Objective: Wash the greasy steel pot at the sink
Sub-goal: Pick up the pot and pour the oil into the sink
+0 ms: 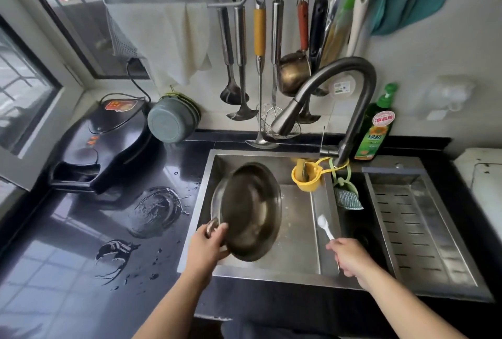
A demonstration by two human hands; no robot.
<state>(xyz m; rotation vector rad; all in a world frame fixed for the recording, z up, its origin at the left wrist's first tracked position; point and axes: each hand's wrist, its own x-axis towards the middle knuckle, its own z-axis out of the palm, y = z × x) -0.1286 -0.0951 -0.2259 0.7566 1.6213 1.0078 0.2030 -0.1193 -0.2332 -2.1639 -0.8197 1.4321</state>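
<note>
Two bare forearms reach in from the bottom edge toward a steel sink (206,202); on the far left of the black countertop (81,270) sits a closed black electric griddle (100,145), with puddles of water near it and a stack of grey-green bowls (173,118) tipped on their side against the wall; the left hand (207,246) is closed around the near rim of the steel pot (251,211), holding it tilted up on edge inside the left basin, its dark inside facing the camera and showing nothing in it; above hang ladles and a strainer on a rail; a yellow cup-shaped holder (305,178) hangs from the grey faucet (336,99), its contents unclear; the right hand (350,257) grips a white brush (324,226) over the basin divider; a green dish soap bottle (376,126) stands behind the faucet; farthest right, a slotted steel drain tray (418,227) sits in the sink.
</note>
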